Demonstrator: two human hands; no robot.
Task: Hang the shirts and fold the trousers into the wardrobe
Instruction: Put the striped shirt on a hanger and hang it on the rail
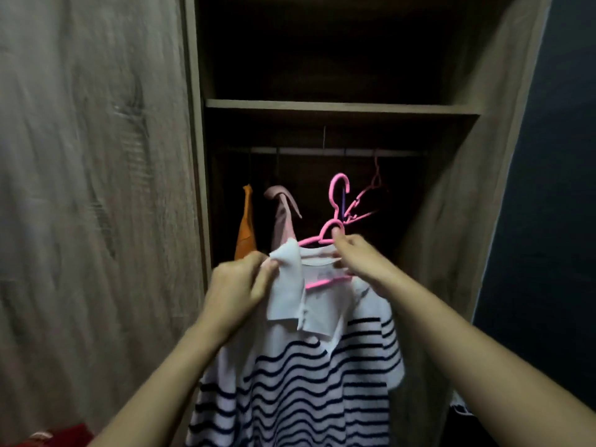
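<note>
The striped shirt (306, 382) (white with dark horizontal bands) hangs on a pink hanger (329, 228) held up near the opening of the wardrobe (451, 188), below the level of the rail (300, 151). The left hand (238, 285) pinches the shirt's white collar (287, 285) between thumb and fingers. The right hand (361, 259) grips the hanger at its neck, thumb tip against the loop under the hook. The two hands are apart, with the collar between them. The hanger hook points up and does not touch the rail. On the rail, at the far left, hang an orange garment (246, 233) and beside it a pale pink garment (282, 217); bare pink hangers (371, 195) hang at the far right. A shelf (338, 108) spans the wardrobe above the rail. The wardrobe door (96, 188) stands at the left.
</note>
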